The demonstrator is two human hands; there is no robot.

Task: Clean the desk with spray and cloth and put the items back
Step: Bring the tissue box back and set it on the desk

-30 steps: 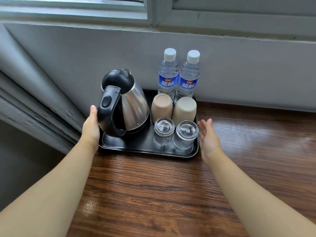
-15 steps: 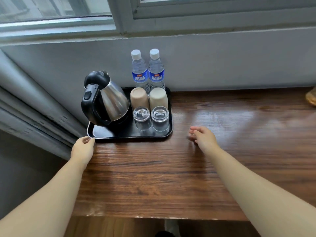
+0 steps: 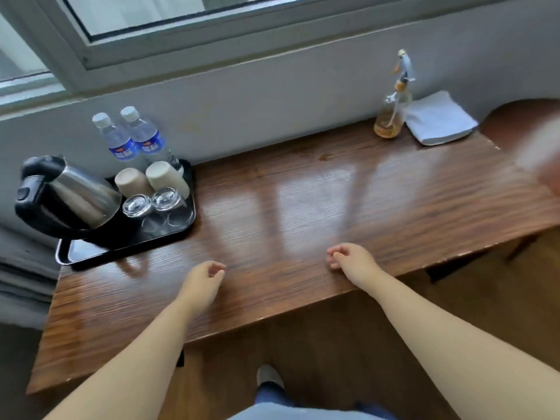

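Window (image 3: 212, 13) above wall; wooden floor (image 3: 485, 313) below.

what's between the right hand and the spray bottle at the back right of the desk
Nothing visible: only bare desk lies between the right hand and the spray bottle. The folded cloth sits to the bottle's right, off that path.

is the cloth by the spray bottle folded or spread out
Folded: the cloth lies as a neat thick square with layered edges, beside the spray bottle at the desk's far right.

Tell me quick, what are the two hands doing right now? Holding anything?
Left hand: empty, fingers loosely curled, over the desk.
Right hand: empty, fingers loosely curled, over the desk.
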